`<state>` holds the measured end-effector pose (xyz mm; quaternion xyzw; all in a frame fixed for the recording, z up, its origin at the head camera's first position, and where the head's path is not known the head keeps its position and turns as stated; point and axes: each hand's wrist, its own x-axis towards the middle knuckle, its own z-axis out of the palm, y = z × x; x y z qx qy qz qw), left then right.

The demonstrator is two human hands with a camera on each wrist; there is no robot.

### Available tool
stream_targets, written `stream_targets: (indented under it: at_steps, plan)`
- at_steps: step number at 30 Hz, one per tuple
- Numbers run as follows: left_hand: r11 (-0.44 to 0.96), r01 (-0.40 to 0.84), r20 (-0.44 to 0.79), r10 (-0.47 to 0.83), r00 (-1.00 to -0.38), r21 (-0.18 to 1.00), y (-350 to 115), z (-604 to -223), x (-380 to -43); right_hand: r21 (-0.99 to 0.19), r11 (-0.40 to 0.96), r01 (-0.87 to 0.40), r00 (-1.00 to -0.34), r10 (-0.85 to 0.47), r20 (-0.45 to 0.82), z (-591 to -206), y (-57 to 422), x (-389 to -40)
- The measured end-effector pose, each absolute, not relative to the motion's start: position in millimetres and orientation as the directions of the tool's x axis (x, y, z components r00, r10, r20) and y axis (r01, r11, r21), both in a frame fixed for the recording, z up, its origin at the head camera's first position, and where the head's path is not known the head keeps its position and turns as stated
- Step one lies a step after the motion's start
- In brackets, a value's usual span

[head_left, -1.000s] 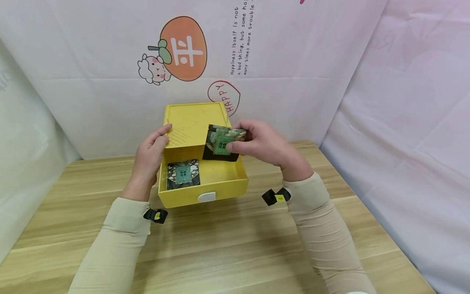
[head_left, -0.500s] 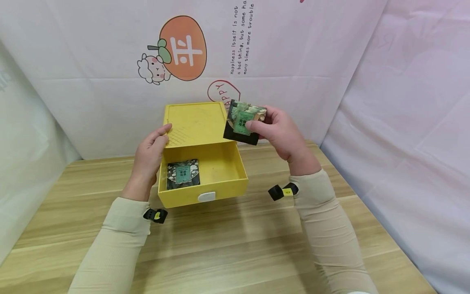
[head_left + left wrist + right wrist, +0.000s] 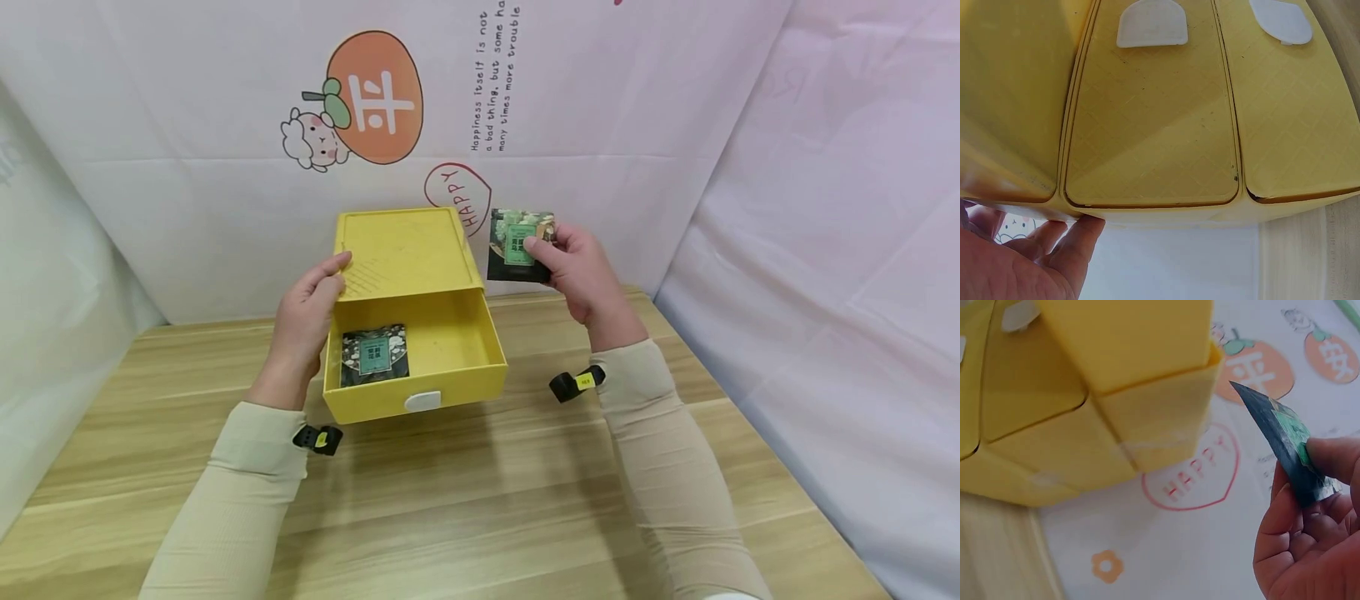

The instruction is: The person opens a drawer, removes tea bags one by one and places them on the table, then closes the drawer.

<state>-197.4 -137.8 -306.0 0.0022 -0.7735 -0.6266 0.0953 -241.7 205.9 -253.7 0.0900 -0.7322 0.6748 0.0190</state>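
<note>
A yellow drawer unit point(image 3: 397, 254) stands against the back cloth, its top drawer point(image 3: 457, 333) pulled out toward me. In the drawer's left part lies a dark, flower-patterned sachet point(image 3: 375, 357) with a teal label. My left hand point(image 3: 303, 325) rests on the unit's top left edge; in the left wrist view its fingers point(image 3: 1079, 247) touch the side panel. Up in the air right of the unit, my right hand point(image 3: 588, 275) pinches a second square sachet point(image 3: 510, 262), black with a green label. The thumb lies over its front and the other fingers are behind it, as the right wrist view shows.
Lower drawers point(image 3: 1154, 119) with white tabs appear closed in the left wrist view. A wooden table point(image 3: 435, 500) extends in front of the unit. Printed white cloth point(image 3: 600, 100) hangs behind and along both sides.
My right hand has lifted the green-labelled sachet from over the drawer, up and to the right, clear of the unit. The left hand and the drawer have stayed put.
</note>
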Motion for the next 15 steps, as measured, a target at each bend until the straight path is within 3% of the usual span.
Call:
stream_targets:
  at_steps: [15]
  plan:
    - [0.213, 0.133, 0.161, -0.121, -0.979, 0.968, -137, -303, -196, -0.974, 0.225, 0.01, -0.999, -0.032, -0.018, -300, 213, -274]
